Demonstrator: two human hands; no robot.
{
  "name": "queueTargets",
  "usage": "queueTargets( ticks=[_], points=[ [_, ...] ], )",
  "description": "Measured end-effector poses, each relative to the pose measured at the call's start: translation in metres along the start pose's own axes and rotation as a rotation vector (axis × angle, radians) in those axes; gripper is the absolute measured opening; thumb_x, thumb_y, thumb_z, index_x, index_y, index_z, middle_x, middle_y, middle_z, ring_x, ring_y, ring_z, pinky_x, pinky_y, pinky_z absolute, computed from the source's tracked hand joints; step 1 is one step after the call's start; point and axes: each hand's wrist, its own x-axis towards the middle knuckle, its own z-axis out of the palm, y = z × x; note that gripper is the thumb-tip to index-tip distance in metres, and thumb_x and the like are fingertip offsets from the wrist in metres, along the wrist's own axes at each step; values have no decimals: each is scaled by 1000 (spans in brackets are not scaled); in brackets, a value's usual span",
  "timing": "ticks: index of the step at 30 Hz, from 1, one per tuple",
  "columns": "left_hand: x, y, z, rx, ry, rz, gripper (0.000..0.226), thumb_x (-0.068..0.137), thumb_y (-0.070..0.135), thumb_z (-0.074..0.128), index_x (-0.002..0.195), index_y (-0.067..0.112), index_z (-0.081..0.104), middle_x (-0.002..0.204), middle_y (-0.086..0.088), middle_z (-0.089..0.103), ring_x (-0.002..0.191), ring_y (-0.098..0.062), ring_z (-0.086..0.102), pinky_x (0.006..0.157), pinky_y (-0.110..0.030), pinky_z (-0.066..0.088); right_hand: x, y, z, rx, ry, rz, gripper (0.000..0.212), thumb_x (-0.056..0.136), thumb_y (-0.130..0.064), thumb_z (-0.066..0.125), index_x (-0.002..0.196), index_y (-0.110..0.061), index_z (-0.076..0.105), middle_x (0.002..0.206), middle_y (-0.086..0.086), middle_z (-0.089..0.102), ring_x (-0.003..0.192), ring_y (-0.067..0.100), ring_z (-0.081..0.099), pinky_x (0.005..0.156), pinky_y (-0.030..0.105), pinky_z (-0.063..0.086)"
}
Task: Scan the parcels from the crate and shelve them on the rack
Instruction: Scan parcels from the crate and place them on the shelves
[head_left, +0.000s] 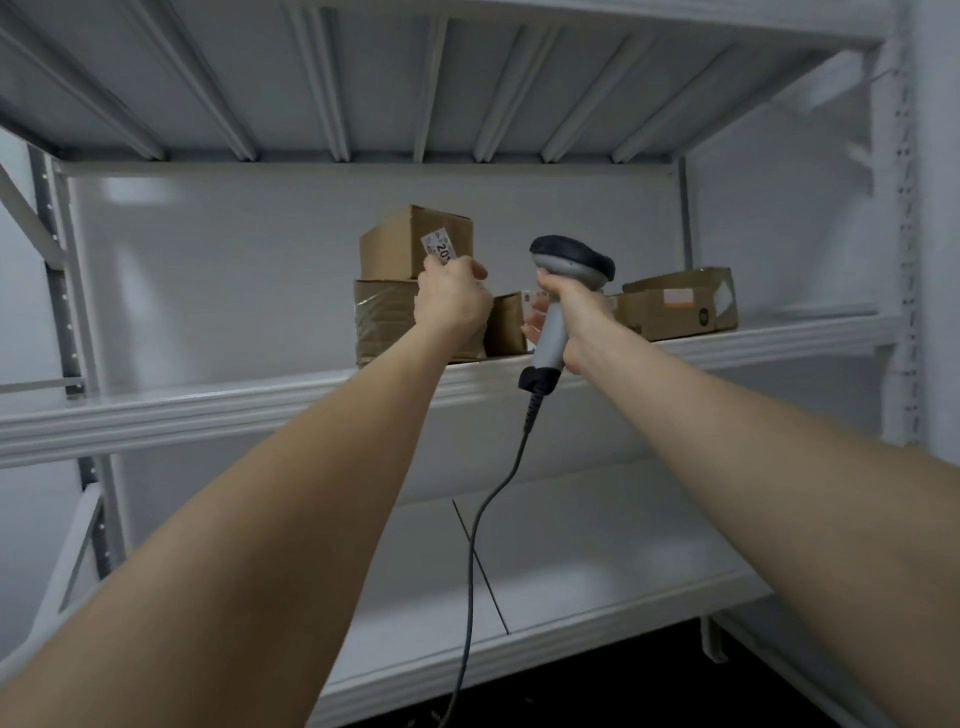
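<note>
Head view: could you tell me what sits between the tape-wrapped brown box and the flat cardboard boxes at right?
The head view shows a small brown cardboard parcel, partly hidden by the right hand gripping the grey scanner.

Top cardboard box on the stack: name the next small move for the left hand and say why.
Probably release it and draw the left hand back; its fingers curl at the box's lower corner. The top cardboard box already sits on the taped parcel on the rack shelf, label facing out, while the right hand grips the barcode scanner.
</note>
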Motion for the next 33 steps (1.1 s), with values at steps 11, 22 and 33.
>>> queueTargets(
  ticks=[11, 22, 33],
  points=[
    [-94, 46, 75, -203, -279, -13, 35, 89, 8, 46, 118, 14, 64, 136, -15, 48, 114, -30, 55, 100, -40, 47, -51, 40, -125, 37, 139, 161, 21, 92, -28, 66, 86, -9, 57, 72, 5, 64, 61, 16, 60, 81, 34, 57],
    [-214, 62, 166, -248, -667, -51, 36, 92, 5, 48, 125, 10, 62, 126, -14, 59, 116, -27, 55, 88, -25, 42, -96, 128, -251, 8, 394, 342, 22, 91, -26, 68, 98, -10, 55, 68, 5, 60, 54, 12, 58, 58, 32, 56],
    [-307, 42, 263, -225, -978, -130, 34, 93, 7, 53, 126, 9, 60, 126, -13, 60, 115, -26, 57, 87, -31, 48, -132, 223, -349, 10, 538, 581, 20, 92, -22, 66, 90, -6, 55, 67, 7, 58, 55, 14, 55, 54, 32, 52]
  ],
)
